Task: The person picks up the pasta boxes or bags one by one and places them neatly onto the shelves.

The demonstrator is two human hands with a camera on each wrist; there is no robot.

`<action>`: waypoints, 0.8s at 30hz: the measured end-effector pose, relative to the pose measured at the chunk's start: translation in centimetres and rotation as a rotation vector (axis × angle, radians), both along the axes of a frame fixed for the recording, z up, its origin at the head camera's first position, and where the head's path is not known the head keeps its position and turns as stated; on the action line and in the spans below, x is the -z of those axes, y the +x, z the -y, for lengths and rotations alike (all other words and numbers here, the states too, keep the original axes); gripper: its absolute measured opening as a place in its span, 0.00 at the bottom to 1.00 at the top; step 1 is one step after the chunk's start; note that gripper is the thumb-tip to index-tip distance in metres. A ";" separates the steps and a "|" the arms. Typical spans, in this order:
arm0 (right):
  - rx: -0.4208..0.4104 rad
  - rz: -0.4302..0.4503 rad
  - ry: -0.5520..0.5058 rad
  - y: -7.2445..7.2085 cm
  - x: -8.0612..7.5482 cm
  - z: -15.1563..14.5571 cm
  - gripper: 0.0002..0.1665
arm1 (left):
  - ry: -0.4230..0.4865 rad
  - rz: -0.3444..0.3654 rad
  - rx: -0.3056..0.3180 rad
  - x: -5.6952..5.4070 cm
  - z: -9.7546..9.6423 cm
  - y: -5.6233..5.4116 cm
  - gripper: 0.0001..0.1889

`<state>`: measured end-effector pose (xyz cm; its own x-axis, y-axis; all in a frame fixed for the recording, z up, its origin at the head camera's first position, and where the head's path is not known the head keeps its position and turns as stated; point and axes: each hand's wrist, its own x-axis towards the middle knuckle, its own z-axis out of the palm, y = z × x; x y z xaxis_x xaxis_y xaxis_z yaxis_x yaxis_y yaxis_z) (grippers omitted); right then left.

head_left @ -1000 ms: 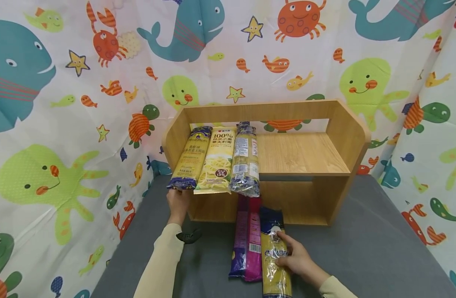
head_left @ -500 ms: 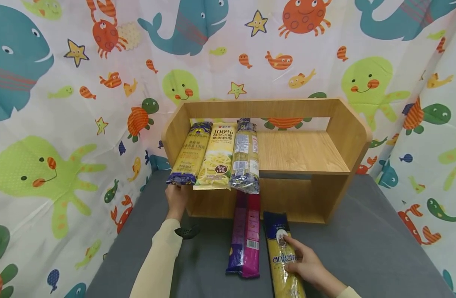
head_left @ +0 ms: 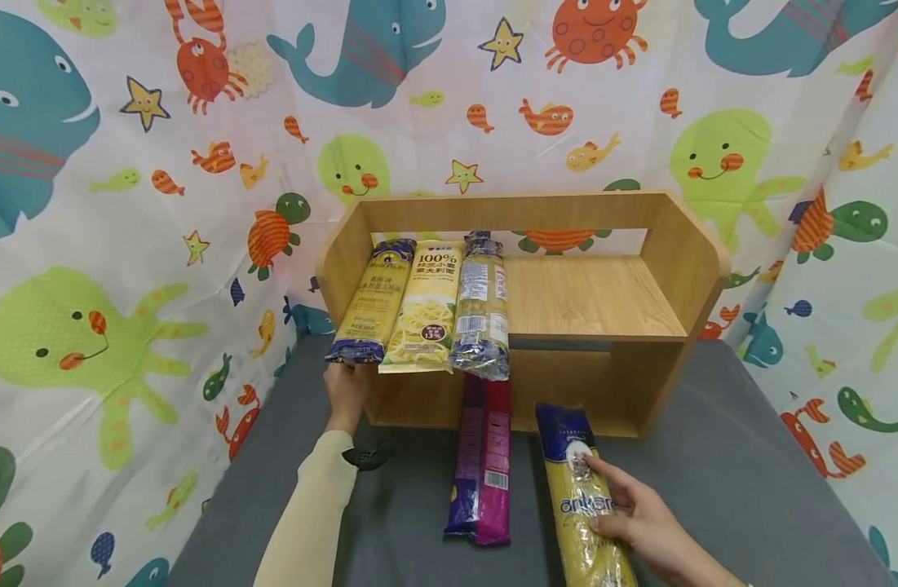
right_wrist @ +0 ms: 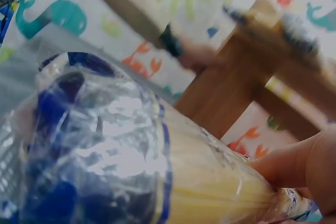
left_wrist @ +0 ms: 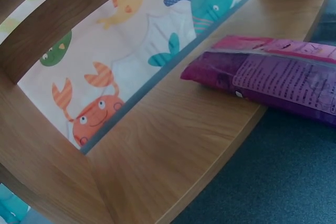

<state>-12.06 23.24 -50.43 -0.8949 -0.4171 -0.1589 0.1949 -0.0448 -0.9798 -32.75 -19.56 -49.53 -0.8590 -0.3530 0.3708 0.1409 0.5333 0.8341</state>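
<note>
My right hand [head_left: 643, 522] grips a yellow and navy pack of spaghetti [head_left: 582, 497] between thumb and fingers, its blue end tilted toward the shelf. The right wrist view shows the clear plastic wrap and the pasta [right_wrist: 210, 171] inside. At the left end of the small wooden shelf [head_left: 588, 293], my left hand [head_left: 346, 397] holds the front of the upper board, its fingertips partly hidden under a yellow pasta pack [head_left: 375, 302]. A pink and purple pack [head_left: 483, 473] lies half inside the lower compartment, sticking out over the grey table.
On the upper board, a pale yellow noodle pack [head_left: 422, 310] and a clear-wrapped pasta pack [head_left: 482, 310] lie beside the left one. Their front ends overhang the edge. A patterned curtain [head_left: 126, 326] surrounds the grey table [head_left: 713, 489].
My right hand has moved right with the spaghetti pack, away from the pink and purple pack, and the pack has tilted. My left hand stays at the shelf.
</note>
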 end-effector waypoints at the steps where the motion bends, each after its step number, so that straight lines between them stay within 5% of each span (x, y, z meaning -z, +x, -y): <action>1: -0.009 -0.003 -0.005 0.2 -0.6 -0.3 0.43 | 0.005 0.003 -0.001 0.0 0.0 0.0 0.21; 12: -0.127 -0.037 -0.109 1.4 -8.1 -1.8 0.42 | 0.018 0.036 0.002 -0.2 0.1 0.2 0.22; 24: -0.028 -0.139 -0.128 0.1 -12.5 -2.3 0.43 | 0.013 0.014 0.005 -0.1 0.0 0.2 0.21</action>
